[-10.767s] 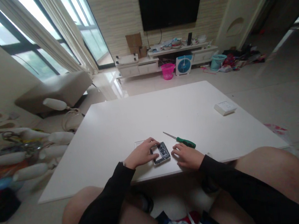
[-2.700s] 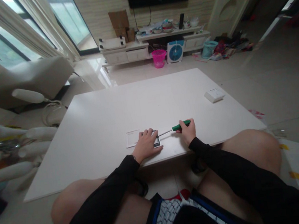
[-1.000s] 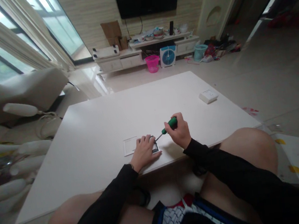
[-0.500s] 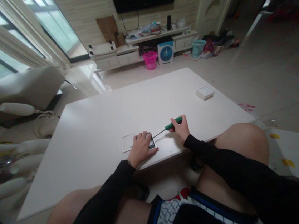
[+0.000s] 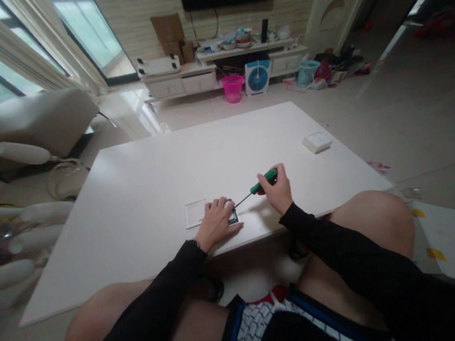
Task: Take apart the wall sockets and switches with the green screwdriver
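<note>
My right hand (image 5: 278, 191) is closed round the green handle of a screwdriver (image 5: 264, 181). Its thin shaft slants down to the left, the tip at the edge of a small rectangular piece (image 5: 233, 219) with a pale rim and dark inside. Over that piece lies my left hand (image 5: 215, 219), fingers bent across its top and thumb along the near side, pressing it to the table. The hand hides much of it, so its exact kind is unclear. Just left of my left hand lies a flat, white-edged rectangular frame (image 5: 189, 216).
A white box-shaped socket (image 5: 317, 142) sits toward the right edge of the white table (image 5: 139, 186). My knees flank the near edge. Beyond the table stand a pink basket (image 5: 233, 89), a blue-and-white fan (image 5: 258, 78) and a low cabinet (image 5: 165, 88).
The screwdriver handle is raised a little, so the shaft stands somewhat steeper. My left hand keeps its hold on the piece. The whole view has shifted slightly.
</note>
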`<action>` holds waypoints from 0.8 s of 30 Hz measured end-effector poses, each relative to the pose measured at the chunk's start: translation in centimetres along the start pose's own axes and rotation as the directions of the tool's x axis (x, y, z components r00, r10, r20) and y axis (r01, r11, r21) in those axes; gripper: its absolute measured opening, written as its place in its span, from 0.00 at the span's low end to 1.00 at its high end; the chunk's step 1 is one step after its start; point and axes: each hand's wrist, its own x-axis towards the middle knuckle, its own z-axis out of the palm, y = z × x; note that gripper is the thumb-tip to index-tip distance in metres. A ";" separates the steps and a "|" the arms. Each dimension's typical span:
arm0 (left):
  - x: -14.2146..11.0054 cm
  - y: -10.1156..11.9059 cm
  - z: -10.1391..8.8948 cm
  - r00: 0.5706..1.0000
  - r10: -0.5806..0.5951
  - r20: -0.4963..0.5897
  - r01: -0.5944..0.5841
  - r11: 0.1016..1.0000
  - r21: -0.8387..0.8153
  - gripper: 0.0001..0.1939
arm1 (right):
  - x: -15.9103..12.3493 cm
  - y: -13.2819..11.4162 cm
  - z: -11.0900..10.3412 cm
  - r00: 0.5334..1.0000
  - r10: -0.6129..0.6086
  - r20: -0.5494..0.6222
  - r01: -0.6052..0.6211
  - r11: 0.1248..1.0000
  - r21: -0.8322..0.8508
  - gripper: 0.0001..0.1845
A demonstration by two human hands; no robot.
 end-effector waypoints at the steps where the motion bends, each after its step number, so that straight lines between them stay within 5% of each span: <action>1: 0.0 0.0 0.0 1.000 -0.002 0.001 0.002 1.000 -0.004 0.30 | -0.2 -0.9 0.1 0.997 -0.066 0.029 0.068 0.997 -0.049 0.21; 5: 0.0 0.1 -0.2 1.000 -0.006 0.007 0.006 1.000 -0.022 0.30 | -0.8 -3.0 0.4 0.963 -0.231 0.139 0.255 0.947 -0.196 0.18; 8: 0.1 0.2 -0.3 1.000 -0.004 0.008 0.004 1.000 -0.023 0.29 | -0.6 -2.9 0.5 0.957 -0.238 0.163 0.267 0.945 -0.191 0.17; 15: 0.0 0.2 -0.2 1.000 -0.004 0.016 0.004 1.000 0.008 0.28 | 0.9 1.7 0.1 0.996 0.088 0.017 -0.089 0.992 0.094 0.23; 19: 0.0 0.1 -0.2 1.000 0.003 0.009 -0.003 1.000 0.028 0.28 | 0.8 4.6 0.2 0.942 0.332 -0.054 -0.310 0.919 0.243 0.27; 24: 0.0 0.1 -0.2 1.000 0.006 0.015 -0.007 1.000 0.027 0.28 | 0.4 6.0 0.2 0.887 0.456 -0.078 -0.416 0.859 0.297 0.25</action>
